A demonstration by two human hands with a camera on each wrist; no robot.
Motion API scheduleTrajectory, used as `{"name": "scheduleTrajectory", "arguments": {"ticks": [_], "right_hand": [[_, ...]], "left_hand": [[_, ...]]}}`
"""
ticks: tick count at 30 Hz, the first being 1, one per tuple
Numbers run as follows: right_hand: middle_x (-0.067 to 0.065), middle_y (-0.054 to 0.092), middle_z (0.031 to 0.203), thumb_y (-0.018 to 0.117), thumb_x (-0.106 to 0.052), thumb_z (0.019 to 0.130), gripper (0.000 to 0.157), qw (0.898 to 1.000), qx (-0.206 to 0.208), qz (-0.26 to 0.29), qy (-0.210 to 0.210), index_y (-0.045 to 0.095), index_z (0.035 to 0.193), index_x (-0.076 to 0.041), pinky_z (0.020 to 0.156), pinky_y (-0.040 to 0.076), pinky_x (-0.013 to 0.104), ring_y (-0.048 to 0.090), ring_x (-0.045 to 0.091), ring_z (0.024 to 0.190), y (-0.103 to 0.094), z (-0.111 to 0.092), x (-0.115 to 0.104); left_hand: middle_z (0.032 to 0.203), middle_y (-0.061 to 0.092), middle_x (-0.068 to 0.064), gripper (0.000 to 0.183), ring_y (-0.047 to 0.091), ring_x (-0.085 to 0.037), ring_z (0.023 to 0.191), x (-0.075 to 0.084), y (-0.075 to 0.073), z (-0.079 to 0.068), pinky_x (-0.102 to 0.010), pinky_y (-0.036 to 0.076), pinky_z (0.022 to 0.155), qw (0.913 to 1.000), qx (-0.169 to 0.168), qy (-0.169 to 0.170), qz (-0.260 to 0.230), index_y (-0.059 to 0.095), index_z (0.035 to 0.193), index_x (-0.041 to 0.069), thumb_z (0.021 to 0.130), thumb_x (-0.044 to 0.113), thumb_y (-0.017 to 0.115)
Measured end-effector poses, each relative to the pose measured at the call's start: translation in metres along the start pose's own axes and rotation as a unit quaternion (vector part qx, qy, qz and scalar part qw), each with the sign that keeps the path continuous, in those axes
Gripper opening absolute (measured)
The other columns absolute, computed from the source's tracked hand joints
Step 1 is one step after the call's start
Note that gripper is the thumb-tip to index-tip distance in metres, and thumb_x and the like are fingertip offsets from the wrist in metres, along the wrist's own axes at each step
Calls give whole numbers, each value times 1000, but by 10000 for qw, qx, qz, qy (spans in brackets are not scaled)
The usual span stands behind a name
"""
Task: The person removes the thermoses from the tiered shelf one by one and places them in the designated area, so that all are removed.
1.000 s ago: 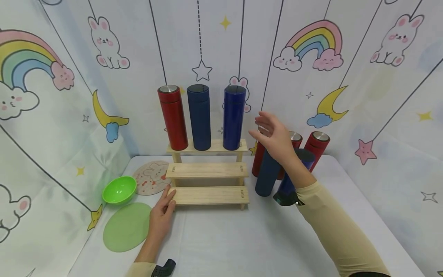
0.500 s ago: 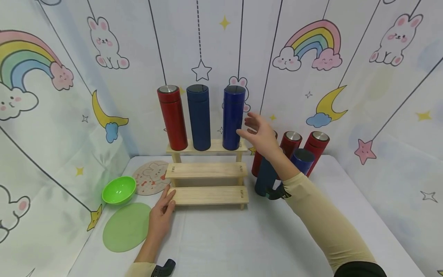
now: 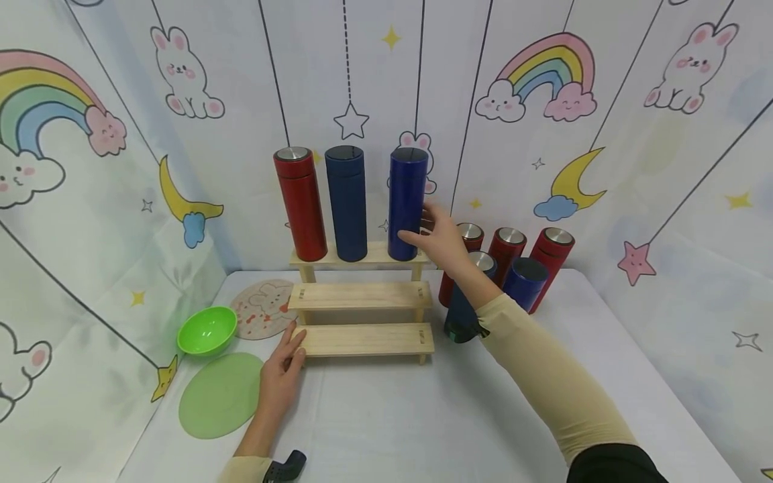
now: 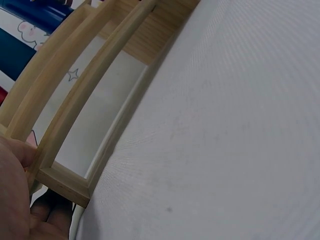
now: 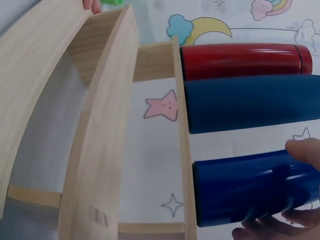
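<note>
Thumb and fingers of the right hand [image 3: 443, 241] are framing the bright blue bottle [image 3: 406, 194], thumb lying across its front, fingers curving along its right side, a broad gap between them; whether they're truly gripping, we're not able to tell. And look where that bottle is standing: upright, long axis vertical, on the right end of the top shelf, directly to this hand's left. The right hand is clearly being the nearer one! Its palm is facing left, and the sleeved forearm [image 3: 552, 376] is slanting up from the lower right, crossing in front of a cluster of bottles [image 3: 506, 251]. Down below, the left hand [image 3: 280, 379] is holding the wooden stand [image 3: 356, 296] at the lowest shelf's left end, thumb and fingers straddling it. Further along the top shelf, a dark blue bottle [image 3: 347, 208] and a red bottle [image 3: 302, 208] are standing. Out left, a green bowl [image 3: 208, 332] is sitting behind a green mat [image 3: 220, 396].
</note>
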State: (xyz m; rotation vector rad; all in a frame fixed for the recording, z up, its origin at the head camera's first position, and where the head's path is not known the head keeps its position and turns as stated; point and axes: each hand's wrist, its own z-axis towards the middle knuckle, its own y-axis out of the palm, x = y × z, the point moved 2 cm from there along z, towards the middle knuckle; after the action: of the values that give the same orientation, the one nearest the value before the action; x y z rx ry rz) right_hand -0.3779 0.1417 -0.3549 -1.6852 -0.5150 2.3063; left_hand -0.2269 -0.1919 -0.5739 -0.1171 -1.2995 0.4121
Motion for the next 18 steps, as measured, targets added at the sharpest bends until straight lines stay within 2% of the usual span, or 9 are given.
{"name": "scheduleTrajectory", "arguments": {"ticks": [5,13,18], "right_hand": [[17,55,157,87,-36,95,87,9999,9,-66,132,43,164,-9,113,50,54,56,37,142,8,6,6],[15,60,153,87,-38,95,78,9990,418,-160,57,50,158,-9,113,50,54,59,34,139,13,11,9],[15,62,150,87,-37,94,76,9986,507,-158,20,53,156,-9,112,51,55,61,33,137,13,12,8]], "left_hand": [[173,37,-11,40,33,-31,159,0,0,-1,-5,37,104,10000,33,5,-3,61,152,1,112,8,60],[173,37,-10,41,33,-33,159,0,0,-1,-6,36,105,10000,9,38,-26,60,153,1,113,9,59],[173,37,-10,41,32,-33,159,0,0,0,-6,36,106,9999,5,80,-82,60,153,0,113,9,60]]}}
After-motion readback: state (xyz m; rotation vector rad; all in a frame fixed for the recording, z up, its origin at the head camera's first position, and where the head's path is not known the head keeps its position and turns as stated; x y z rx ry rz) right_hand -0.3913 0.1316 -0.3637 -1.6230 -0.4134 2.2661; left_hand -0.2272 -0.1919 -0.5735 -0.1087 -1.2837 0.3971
